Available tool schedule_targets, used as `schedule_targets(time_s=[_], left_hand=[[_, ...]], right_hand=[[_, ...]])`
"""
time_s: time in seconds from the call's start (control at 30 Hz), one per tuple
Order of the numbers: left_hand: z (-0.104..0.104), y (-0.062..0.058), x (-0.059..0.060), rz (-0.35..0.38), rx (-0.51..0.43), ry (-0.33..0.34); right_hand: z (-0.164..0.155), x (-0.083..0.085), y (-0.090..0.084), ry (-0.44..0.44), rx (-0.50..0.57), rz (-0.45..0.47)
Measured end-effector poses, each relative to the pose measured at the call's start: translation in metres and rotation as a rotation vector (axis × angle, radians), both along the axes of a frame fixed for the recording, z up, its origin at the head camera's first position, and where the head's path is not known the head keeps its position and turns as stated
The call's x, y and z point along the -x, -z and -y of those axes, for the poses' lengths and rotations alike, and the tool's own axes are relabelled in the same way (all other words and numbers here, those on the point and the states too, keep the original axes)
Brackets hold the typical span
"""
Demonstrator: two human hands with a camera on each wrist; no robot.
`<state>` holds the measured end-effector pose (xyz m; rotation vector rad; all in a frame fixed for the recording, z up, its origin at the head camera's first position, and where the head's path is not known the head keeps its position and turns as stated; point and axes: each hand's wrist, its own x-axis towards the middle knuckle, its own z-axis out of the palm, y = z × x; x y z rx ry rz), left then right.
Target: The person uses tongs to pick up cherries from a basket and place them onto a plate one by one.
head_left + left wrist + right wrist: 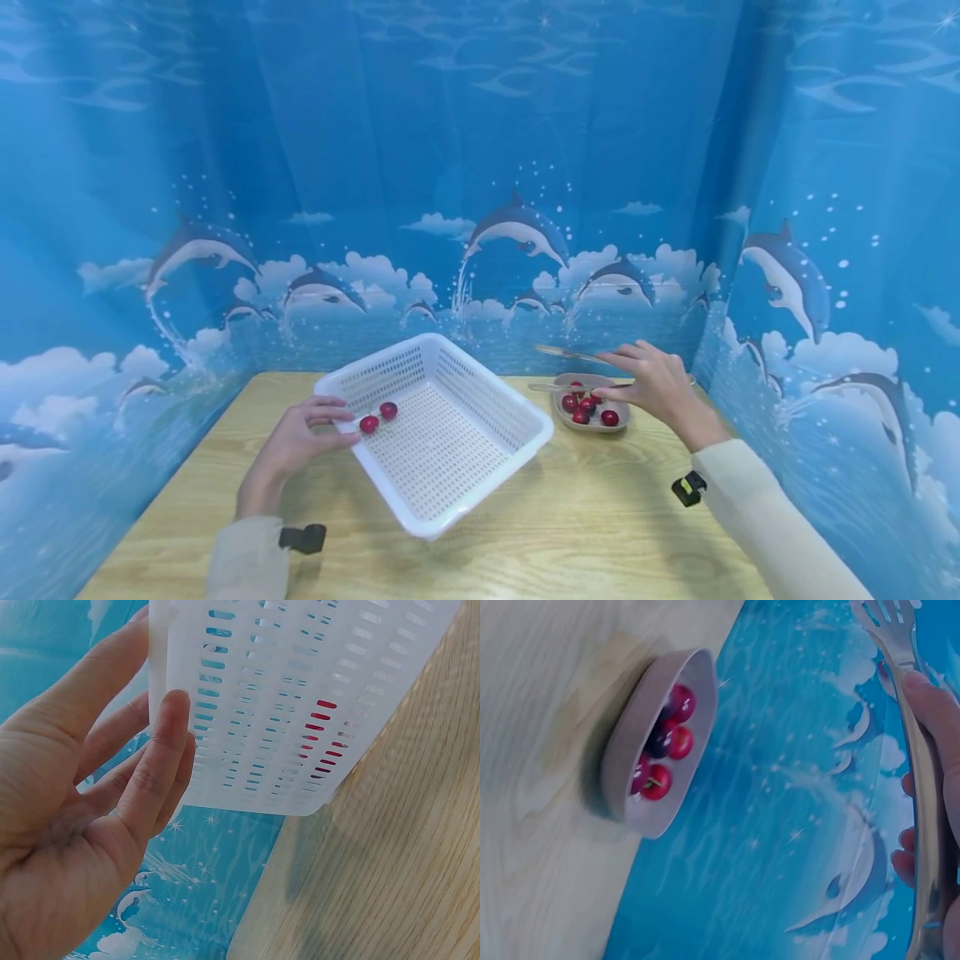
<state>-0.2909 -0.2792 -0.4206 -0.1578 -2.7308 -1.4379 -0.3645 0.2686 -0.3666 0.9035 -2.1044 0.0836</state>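
My left hand pinches the near left rim of a white slotted plastic basket, thumb on one side and fingers on the other. The basket is tilted, and two red cherries lie inside it by that rim. In the left wrist view, red shows through the slots of the basket near my left hand. Metal tongs with a fork-like end are gripped by my right hand. Their two arms stand apart over a small beige bowl holding several cherries.
Underneath is a light wood-grain table. A blue curtain printed with dolphins and clouds encloses the back and both sides, close to the table's far edge. Dark wrist-camera mounts sit at both sleeves.
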Motion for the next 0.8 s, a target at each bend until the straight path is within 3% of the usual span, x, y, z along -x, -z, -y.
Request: schedule_targets(time_s=[0.17,0.33,0.8], left_hand=[[0.001,0.001,0.001,-0.007,-0.005,0.007],[0.002,0.002,0.002,-0.015,-0.014,0.012],[0.002,0.002,0.001,-0.001,-0.012,0.008]], right_hand=[[0.019,0.002,-0.008,-0.062,0.012,-0.019],[0.035,0.003,-0.013,-0.09,0.013,0.028],[0.079,0.007,-0.015,-0.213,0.022,0.039]])
